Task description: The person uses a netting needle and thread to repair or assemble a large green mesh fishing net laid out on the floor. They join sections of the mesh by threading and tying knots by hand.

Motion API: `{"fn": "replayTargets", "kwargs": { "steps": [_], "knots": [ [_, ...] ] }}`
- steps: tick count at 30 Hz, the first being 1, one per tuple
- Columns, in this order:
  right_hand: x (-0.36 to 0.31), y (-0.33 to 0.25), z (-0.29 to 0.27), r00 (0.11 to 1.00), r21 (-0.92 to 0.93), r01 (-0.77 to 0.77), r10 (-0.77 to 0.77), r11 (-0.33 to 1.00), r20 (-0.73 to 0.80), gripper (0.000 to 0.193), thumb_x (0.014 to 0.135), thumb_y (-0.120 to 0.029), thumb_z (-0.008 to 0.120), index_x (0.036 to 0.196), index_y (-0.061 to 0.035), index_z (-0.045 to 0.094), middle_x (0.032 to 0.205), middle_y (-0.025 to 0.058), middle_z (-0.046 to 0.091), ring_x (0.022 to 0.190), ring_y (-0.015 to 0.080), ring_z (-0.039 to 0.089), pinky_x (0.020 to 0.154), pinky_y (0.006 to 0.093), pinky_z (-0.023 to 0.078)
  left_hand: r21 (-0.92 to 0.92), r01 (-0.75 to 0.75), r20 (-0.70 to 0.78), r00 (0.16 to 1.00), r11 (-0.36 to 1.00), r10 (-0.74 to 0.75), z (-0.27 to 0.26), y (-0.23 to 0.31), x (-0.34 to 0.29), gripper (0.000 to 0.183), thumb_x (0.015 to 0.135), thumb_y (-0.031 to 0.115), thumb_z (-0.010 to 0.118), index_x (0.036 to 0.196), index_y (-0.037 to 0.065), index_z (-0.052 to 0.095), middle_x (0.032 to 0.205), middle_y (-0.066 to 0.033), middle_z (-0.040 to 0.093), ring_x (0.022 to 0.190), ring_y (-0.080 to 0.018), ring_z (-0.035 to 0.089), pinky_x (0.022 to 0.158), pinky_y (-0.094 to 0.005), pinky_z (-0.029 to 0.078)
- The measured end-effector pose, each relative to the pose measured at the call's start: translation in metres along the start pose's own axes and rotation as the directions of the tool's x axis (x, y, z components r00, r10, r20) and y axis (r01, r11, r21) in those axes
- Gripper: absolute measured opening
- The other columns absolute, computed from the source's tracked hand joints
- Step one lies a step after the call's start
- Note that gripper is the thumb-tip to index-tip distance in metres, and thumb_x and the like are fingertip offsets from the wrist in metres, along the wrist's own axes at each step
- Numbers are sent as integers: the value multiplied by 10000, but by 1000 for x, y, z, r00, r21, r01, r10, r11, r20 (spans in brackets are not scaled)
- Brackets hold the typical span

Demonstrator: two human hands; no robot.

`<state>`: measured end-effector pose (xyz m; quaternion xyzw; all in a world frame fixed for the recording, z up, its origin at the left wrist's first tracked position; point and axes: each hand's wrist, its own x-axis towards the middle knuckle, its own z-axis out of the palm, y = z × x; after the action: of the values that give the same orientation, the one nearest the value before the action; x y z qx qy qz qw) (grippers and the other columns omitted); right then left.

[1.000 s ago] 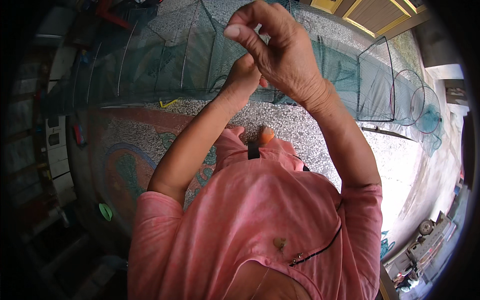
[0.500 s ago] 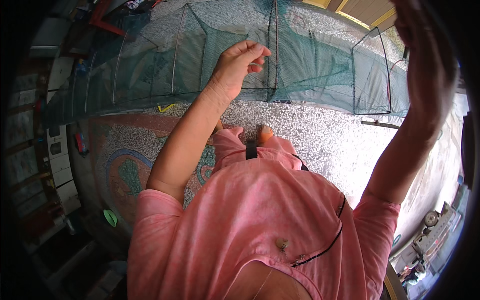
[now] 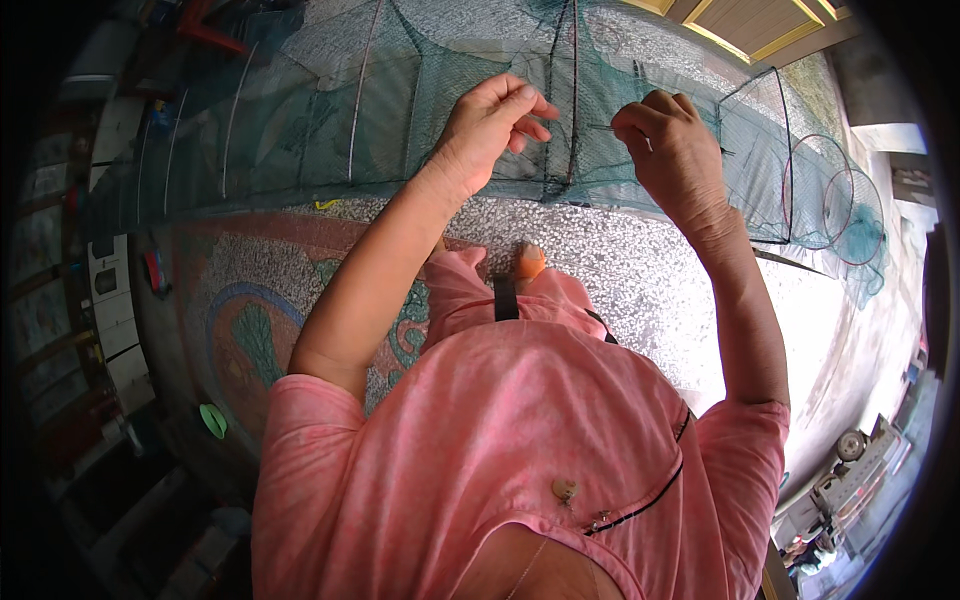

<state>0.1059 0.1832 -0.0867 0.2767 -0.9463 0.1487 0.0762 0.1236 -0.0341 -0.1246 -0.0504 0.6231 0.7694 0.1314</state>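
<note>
A long green mesh net trap [image 3: 480, 150], held in shape by thin frames, stretches across the far side in front of me. Over its middle is my left hand [image 3: 497, 125], thumb against the bent fingers; whatever they may pinch is too fine to make out. To its right, my right hand [image 3: 672, 150] is closed round a thin dark needle-like stick [image 3: 601, 127]. One tip points toward my left hand, and the other end shows past the knuckles. A gap separates the hands. Any thread between them cannot be seen.
The trap's right end has a square frame [image 3: 785, 160] and round hoops [image 3: 850, 200] with bunched netting. Underfoot is a speckled floor [image 3: 640, 270] with coloured patterns. A green dish-like object [image 3: 213, 420] lies left, and a wheeled object [image 3: 850, 445] stands lower right.
My right hand has come down and left from the upper right, nearer my left hand, uncovering the trap's hooped end. The left hand has shifted slightly right.
</note>
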Motion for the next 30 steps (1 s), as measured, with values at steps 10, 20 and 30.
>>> {"fn": "replayTargets", "kwargs": {
  "steps": [10,20,30],
  "knots": [
    [6,-14,28,992,357,-56,93,933,-89,188,715,-73,660,878,-71,567,881,98,564,874,294,531,735,382,453,48,74,-45,996,996,-72,2,-1,-7,137,934,171,470,898,49,520,967,-83,643,661,-66,540,494,-176,375],
    [26,-44,27,990,-124,127,-134,984,-45,76,737,-191,667,788,-138,647,871,29,559,853,234,532,755,344,465,-250,87,-166,977,964,-131,-6,-13,-7,98,929,124,454,888,51,503,889,-99,620,712,-152,583,650,-272,483],
    [95,-79,-68,826,657,421,35,625,-563,161,914,-201,519,891,-53,578,775,44,589,671,139,573,620,255,474,256,-184,-173,957,949,232,36,-16,-5,125,874,137,570,946,49,516,788,-6,552,707,-102,541,629,-249,462]
  ]
}}
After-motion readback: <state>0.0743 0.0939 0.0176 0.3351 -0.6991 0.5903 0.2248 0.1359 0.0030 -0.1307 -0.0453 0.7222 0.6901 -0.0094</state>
